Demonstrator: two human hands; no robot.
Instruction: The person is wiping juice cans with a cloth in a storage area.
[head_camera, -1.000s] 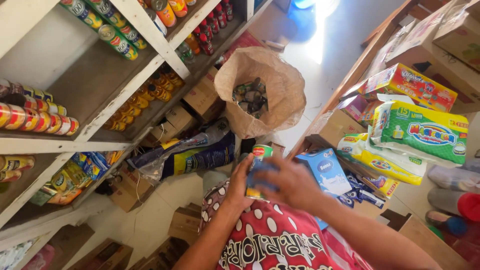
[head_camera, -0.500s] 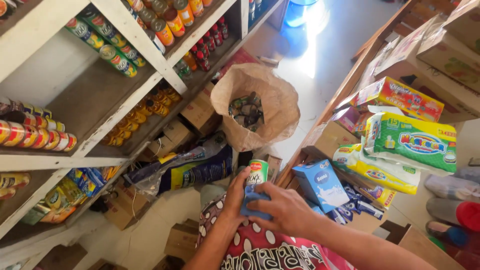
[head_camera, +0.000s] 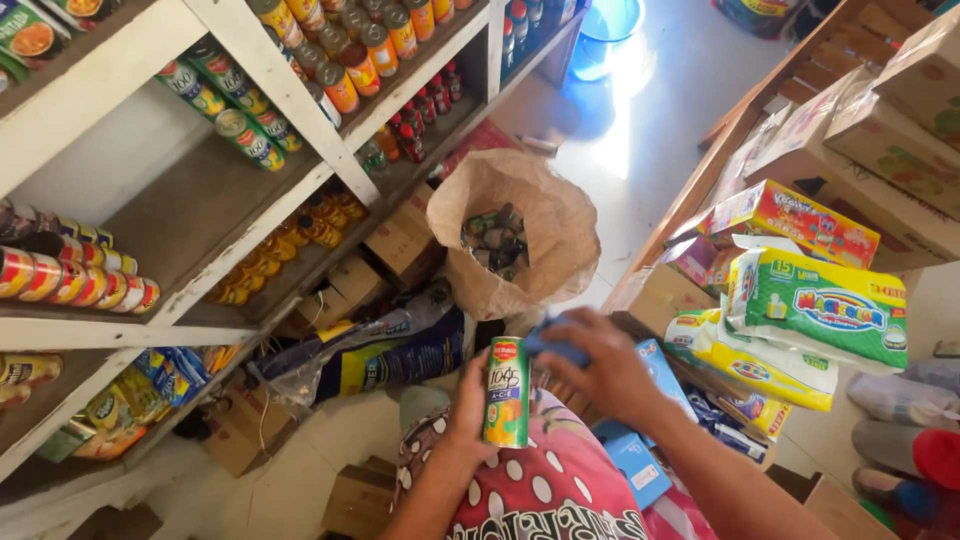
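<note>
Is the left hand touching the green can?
Touching. The head view shows the left hand wrapped around the green can, thumb and fingers pressed on its side, holding it upright. The right hand holds a blue cloth just above it.

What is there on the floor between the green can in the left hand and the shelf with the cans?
In the head view, a crumpled blue and grey sack lies between the green can and the white shelf.

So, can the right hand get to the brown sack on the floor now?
Probably yes, after a short reach. The right hand holds a blue cloth beside the can; the sack stands open just beyond, with nothing between them.
</note>
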